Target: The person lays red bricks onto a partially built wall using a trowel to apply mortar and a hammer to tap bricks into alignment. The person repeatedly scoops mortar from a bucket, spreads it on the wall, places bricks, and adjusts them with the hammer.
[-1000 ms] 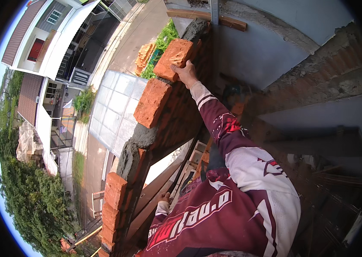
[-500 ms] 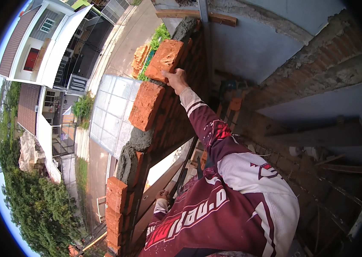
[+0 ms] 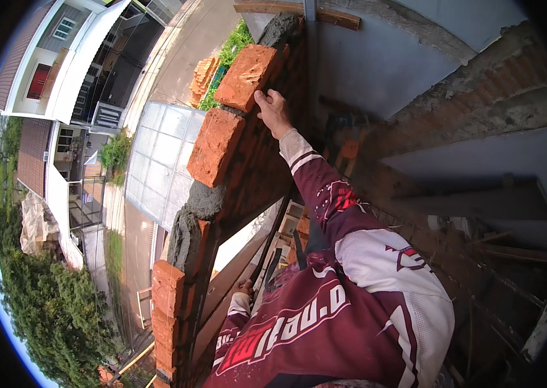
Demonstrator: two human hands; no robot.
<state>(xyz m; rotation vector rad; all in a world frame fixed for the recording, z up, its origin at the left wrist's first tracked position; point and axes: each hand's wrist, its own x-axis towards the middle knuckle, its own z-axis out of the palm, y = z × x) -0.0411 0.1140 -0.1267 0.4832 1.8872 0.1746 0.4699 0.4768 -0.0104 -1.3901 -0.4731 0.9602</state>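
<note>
My right hand (image 3: 273,111) is at the inner side of a red brick (image 3: 245,75) high on the wall, its thumb at the brick's edge and its fingers loosely bent and apart. Below that brick another one (image 3: 215,145) sits along the wall top, followed by rough grey mortar (image 3: 206,200) and more bricks (image 3: 167,288) toward the lower edge. Low in the view, partly behind my maroon and white shirt, my left hand (image 3: 243,286) is curled beside a narrow dark member; what it holds is too small to make out.
Left of the wall, below, are a translucent panelled roof (image 3: 160,158), a street (image 3: 176,52), houses (image 3: 47,58), stacked yellowish material (image 3: 202,77) and trees (image 3: 53,317). On the right are plastered walls (image 3: 383,77), exposed brickwork (image 3: 500,77) and dim boards (image 3: 493,200) with rods below.
My right hand had been pressed on the upper brick; it has eased toward the brick's inner side and its grip looks looser. The view has shifted slightly.
</note>
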